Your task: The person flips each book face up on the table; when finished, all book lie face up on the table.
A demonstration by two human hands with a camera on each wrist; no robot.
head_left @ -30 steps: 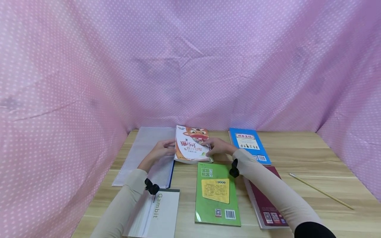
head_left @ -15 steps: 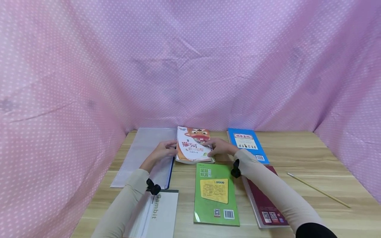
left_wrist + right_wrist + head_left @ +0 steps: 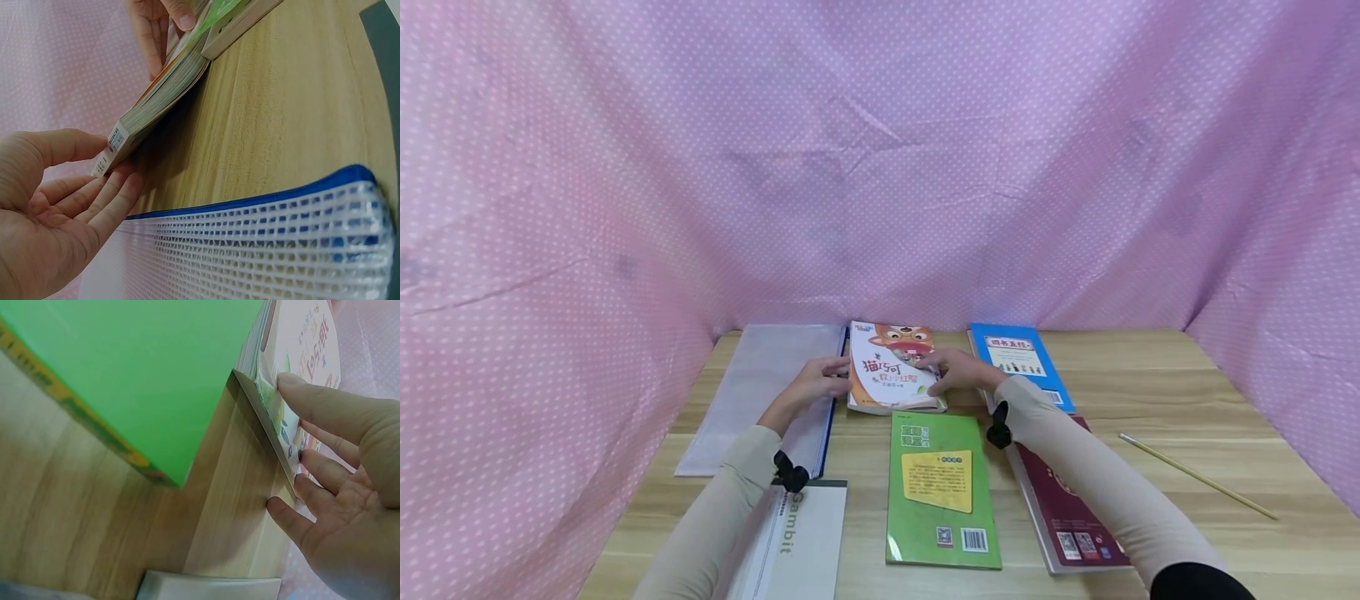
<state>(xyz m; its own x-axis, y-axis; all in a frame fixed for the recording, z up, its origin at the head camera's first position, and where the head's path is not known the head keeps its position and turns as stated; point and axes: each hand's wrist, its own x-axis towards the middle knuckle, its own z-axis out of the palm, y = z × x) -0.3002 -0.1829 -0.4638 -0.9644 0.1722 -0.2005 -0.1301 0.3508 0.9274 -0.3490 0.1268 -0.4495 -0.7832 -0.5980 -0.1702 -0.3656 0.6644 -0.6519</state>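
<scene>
A white picture book [image 3: 887,367] with an orange cartoon animal on its cover lies face up at the back of the table. My left hand [image 3: 815,382] holds its left side, and in the left wrist view the thumb meets the top of the spine [image 3: 116,140] while the fingers touch it from below. On the opposite side, my right hand [image 3: 958,371] grips the book's right edge, thumb on the cover [image 3: 289,425] and fingers along the edge. A green book [image 3: 942,533] with a yellow panel lies just in front of it.
A mesh zip pouch [image 3: 752,400] with a blue edge lies left of the picture book. In front of it is a Gambit pad [image 3: 812,542]. A blue book [image 3: 1017,354], a maroon book [image 3: 1045,492] and a pencil [image 3: 1198,477] lie to the right.
The picture book has shifted slightly to the right with both hands on it, and more of the pouch's blue edge shows beside it. The view has drifted a little.
</scene>
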